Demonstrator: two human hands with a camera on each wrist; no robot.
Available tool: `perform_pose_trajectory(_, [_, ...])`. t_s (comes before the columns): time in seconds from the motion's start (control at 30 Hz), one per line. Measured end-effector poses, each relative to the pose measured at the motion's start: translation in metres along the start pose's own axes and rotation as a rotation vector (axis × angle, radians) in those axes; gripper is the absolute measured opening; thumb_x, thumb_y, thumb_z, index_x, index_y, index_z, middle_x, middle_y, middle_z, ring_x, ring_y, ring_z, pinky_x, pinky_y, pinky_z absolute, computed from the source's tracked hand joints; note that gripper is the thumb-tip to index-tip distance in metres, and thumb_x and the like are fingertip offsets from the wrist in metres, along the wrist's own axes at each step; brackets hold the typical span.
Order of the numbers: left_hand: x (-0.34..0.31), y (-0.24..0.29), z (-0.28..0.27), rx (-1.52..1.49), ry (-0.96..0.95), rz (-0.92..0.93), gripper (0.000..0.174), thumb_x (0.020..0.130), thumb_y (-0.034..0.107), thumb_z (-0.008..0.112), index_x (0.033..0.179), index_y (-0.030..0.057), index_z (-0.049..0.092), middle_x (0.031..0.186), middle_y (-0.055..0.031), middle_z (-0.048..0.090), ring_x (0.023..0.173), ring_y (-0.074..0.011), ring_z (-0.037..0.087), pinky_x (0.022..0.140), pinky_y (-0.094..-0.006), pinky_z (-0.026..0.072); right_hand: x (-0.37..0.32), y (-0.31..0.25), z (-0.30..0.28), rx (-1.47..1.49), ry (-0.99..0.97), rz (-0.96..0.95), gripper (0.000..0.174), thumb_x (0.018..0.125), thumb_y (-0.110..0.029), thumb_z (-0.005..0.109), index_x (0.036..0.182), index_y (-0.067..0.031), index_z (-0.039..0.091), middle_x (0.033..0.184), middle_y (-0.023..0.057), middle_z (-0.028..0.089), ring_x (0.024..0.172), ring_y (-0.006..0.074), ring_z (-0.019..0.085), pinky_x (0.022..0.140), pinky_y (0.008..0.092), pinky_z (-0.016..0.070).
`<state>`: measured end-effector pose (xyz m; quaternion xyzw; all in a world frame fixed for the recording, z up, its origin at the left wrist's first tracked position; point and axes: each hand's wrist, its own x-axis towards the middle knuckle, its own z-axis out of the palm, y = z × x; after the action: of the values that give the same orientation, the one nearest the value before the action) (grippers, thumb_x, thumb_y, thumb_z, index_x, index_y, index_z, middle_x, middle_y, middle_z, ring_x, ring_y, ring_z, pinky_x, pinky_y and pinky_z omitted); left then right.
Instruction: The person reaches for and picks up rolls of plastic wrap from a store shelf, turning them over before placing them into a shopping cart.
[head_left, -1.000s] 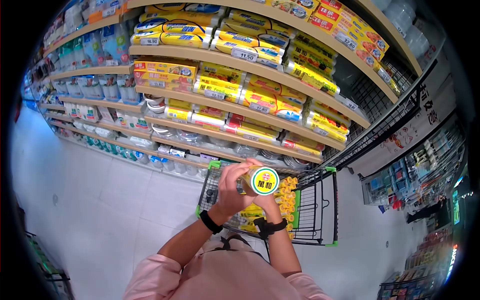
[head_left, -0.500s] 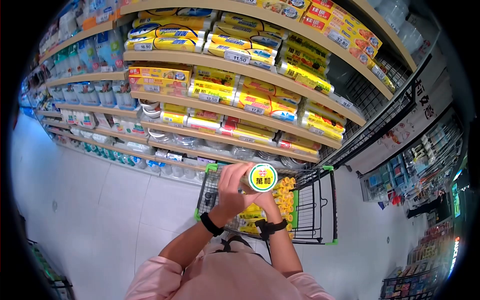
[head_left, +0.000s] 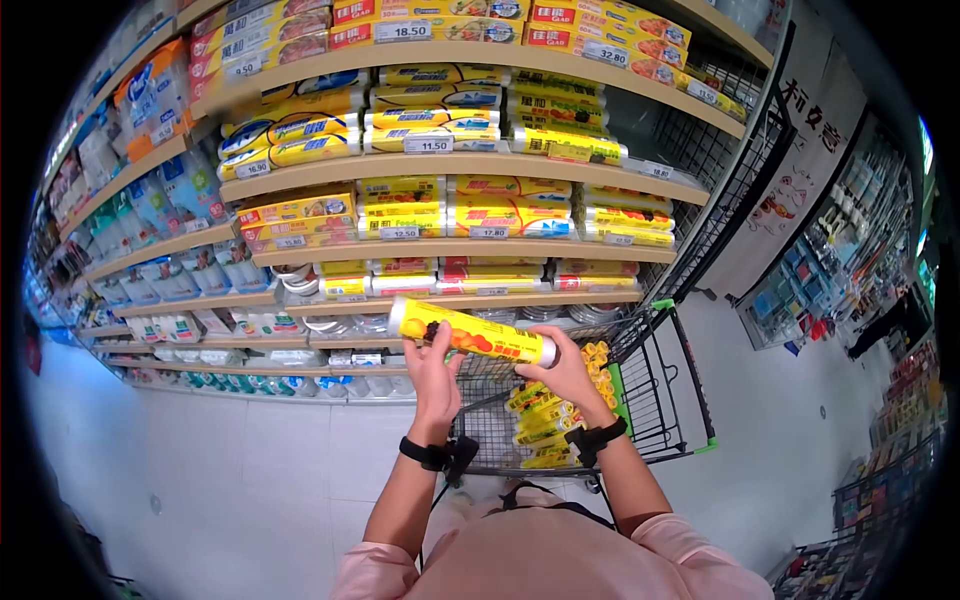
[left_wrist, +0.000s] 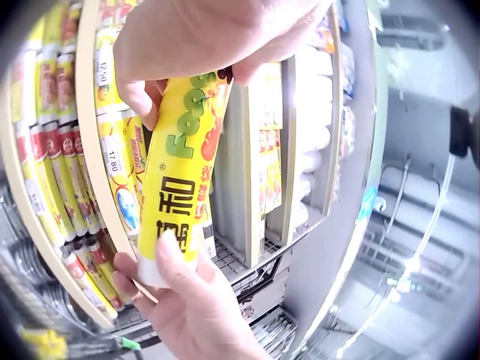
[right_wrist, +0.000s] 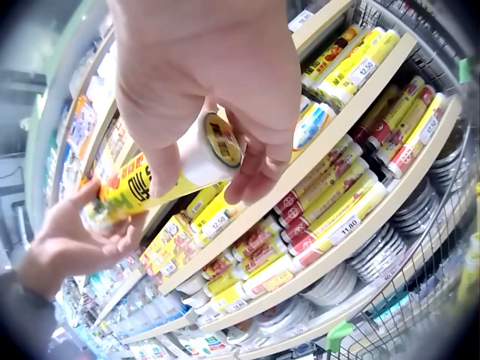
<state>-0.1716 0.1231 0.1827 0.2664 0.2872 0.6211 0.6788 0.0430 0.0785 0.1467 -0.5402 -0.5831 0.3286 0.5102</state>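
Both hands hold a yellow food-bag roll [head_left: 470, 333] above the shopping cart, its printed side facing up. My left hand [head_left: 433, 378] grips it towards the left end, fingers partly hidden by the roll. At the white right end, my right hand [head_left: 568, 372] grips it with the thumb in front. In the left wrist view the roll [left_wrist: 180, 172] shows large black characters and green lettering. The right wrist view shows the right hand [right_wrist: 202, 90] around the roll's white end [right_wrist: 206, 157], with the left hand [right_wrist: 71, 240] at the far end.
The wire shopping cart [head_left: 622, 395] stands below the hands, with several yellow rolls [head_left: 545, 425] lying in it. Ahead, shelves [head_left: 460, 250] carry boxes and rolls above price tags. A hanging banner [head_left: 790, 180] and another display rack [head_left: 790, 300] are at the right.
The roll has turned from end-on to sideways, showing its long printed side. My hands have spread towards its two ends. The head view has swung, shifting the shelves and cart.
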Motion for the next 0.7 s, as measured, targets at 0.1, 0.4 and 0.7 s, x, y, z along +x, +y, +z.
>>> perform_pose_trajectory(0.1, [0.012,-0.003,-0.013,-0.196,0.039,-0.184,0.054,0.096,0.034,0.066,0.137,0.0082,0.042,0.132,-0.015,0.049,0.123,-0.0286,0.052,0.103,-0.0433,0.0464,0.005,-0.033,-0.005,0.254,0.013,-0.025,0.062,0.076,0.0,0.084,0.128,-0.0028,0.051,0.116,0.0069,0.06,0.105,0.0146,0.063,0.088,0.028,0.0561])
perform_pose_trajectory(0.4, [0.005,-0.016,-0.007,-0.268,0.072,-0.403,0.069,0.09,0.051,0.071,0.137,0.008,0.043,0.13,-0.0173,0.049,0.12,-0.0279,0.056,0.104,-0.0394,0.0506,0.015,-0.071,-0.011,0.328,-0.025,-0.146,0.066,0.078,0.0,0.082,0.133,-0.0015,0.046,0.127,0.0103,0.056,0.114,0.0171,0.059,0.093,0.0306,0.0552])
perform_pose_trajectory(0.7, [-0.005,-0.037,-0.011,-0.222,0.147,-0.58,0.07,0.086,0.062,0.07,0.126,0.0069,0.055,0.119,-0.0117,0.056,0.108,-0.0202,0.06,0.091,-0.0309,0.0555,0.005,-0.071,-0.011,0.412,-0.113,-0.093,0.07,0.077,0.001,0.083,0.136,-0.0041,0.044,0.135,0.0172,0.059,0.123,0.0213,0.058,0.103,0.0346,0.0505])
